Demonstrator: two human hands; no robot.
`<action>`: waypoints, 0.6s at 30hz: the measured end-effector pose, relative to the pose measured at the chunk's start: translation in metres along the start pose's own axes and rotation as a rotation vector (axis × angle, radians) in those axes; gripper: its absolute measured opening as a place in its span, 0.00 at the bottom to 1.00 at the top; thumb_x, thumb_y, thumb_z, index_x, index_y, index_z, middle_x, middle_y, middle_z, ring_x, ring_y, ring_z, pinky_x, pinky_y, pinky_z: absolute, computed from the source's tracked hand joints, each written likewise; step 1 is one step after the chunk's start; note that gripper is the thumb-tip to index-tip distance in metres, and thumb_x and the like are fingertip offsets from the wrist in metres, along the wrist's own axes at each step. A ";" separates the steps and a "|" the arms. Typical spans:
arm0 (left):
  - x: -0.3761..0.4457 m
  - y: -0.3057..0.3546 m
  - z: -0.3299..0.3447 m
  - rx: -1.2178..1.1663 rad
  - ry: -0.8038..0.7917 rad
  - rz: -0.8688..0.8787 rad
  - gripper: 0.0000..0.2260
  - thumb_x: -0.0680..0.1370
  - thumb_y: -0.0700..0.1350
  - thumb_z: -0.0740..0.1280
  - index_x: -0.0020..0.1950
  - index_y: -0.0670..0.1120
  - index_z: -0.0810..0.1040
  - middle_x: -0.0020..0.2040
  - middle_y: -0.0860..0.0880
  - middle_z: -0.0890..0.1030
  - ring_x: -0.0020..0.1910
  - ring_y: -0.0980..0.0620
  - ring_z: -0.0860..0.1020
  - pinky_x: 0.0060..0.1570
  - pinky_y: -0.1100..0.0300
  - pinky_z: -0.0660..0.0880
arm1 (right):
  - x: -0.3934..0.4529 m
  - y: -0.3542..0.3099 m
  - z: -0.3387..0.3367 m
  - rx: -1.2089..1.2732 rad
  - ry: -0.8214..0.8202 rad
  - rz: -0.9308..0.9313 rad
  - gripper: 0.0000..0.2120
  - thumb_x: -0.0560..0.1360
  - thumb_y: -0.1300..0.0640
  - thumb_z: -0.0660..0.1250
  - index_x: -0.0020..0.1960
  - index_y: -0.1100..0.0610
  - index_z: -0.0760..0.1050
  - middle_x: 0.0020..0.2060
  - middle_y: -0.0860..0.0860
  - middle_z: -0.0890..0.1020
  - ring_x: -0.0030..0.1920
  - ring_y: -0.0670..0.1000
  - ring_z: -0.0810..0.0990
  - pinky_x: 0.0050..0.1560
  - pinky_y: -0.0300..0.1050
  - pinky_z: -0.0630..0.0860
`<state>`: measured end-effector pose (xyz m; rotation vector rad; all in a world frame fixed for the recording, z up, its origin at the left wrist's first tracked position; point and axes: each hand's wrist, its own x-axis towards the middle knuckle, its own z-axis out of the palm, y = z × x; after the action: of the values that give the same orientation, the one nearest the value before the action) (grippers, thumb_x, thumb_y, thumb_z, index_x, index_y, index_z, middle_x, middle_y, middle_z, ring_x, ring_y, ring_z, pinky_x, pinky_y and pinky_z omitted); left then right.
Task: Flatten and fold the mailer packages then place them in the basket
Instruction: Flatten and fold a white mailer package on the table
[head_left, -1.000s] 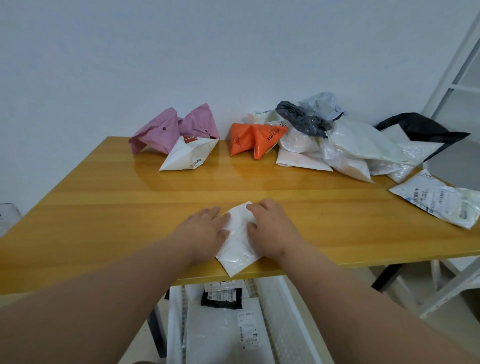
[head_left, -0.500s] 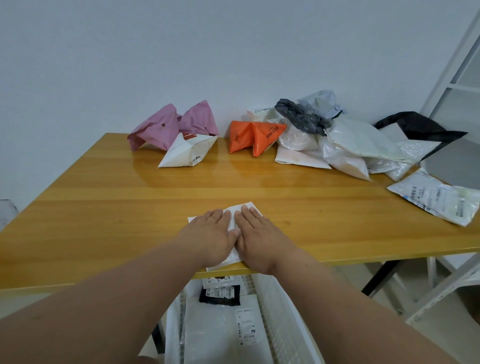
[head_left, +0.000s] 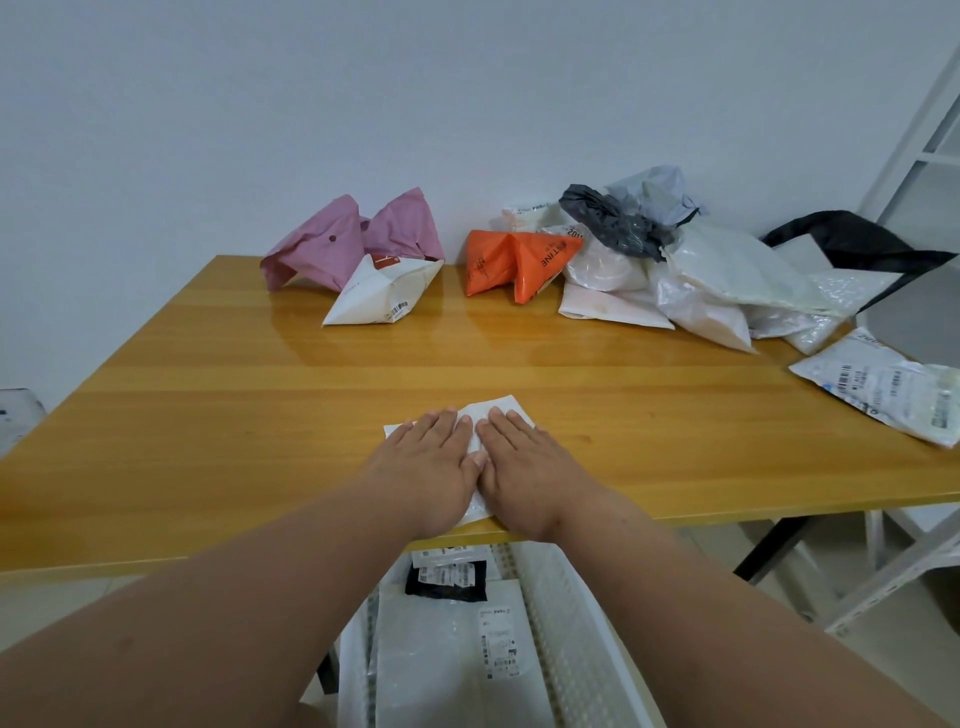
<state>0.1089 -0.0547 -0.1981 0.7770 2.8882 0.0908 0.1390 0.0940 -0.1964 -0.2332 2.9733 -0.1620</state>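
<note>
White mailer (head_left: 485, 413), folded, lies at bench (head_left: 208, 415) 6 o'clock edge under left hand (head_left: 426, 467) and right hand (head_left: 524, 467), fingers flat, pressing. Basket (head_left: 587, 613) below holds several; pile (head_left: 675, 275) at 1 o'clock remains.

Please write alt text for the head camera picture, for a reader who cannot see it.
Left hand and right hand press flat, side by side, on a small white mailer at the near edge of a wooden table. More mailers are heaped along the far edge, and a white basket stands below.
</note>
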 end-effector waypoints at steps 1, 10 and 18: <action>0.000 0.000 0.000 -0.001 -0.003 -0.001 0.26 0.84 0.55 0.39 0.81 0.48 0.42 0.81 0.48 0.42 0.79 0.51 0.42 0.77 0.52 0.41 | 0.000 0.000 0.000 0.000 0.000 0.003 0.27 0.84 0.48 0.42 0.80 0.57 0.44 0.80 0.52 0.44 0.79 0.50 0.41 0.78 0.49 0.41; 0.001 -0.002 0.001 0.005 -0.006 -0.002 0.25 0.84 0.52 0.41 0.80 0.47 0.41 0.81 0.48 0.41 0.79 0.51 0.41 0.77 0.52 0.41 | 0.003 -0.001 -0.002 0.015 -0.027 0.017 0.27 0.84 0.48 0.43 0.80 0.57 0.43 0.80 0.52 0.42 0.79 0.50 0.40 0.78 0.49 0.41; 0.003 -0.011 -0.019 0.181 0.019 0.022 0.23 0.84 0.51 0.47 0.80 0.52 0.49 0.81 0.49 0.45 0.79 0.47 0.44 0.76 0.48 0.47 | 0.004 -0.002 -0.028 -0.064 0.023 0.059 0.20 0.81 0.49 0.53 0.68 0.55 0.70 0.65 0.54 0.70 0.68 0.57 0.66 0.67 0.52 0.66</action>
<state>0.0982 -0.0632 -0.1806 0.8418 2.9361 -0.1639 0.1314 0.0937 -0.1692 -0.1519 3.0073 -0.0637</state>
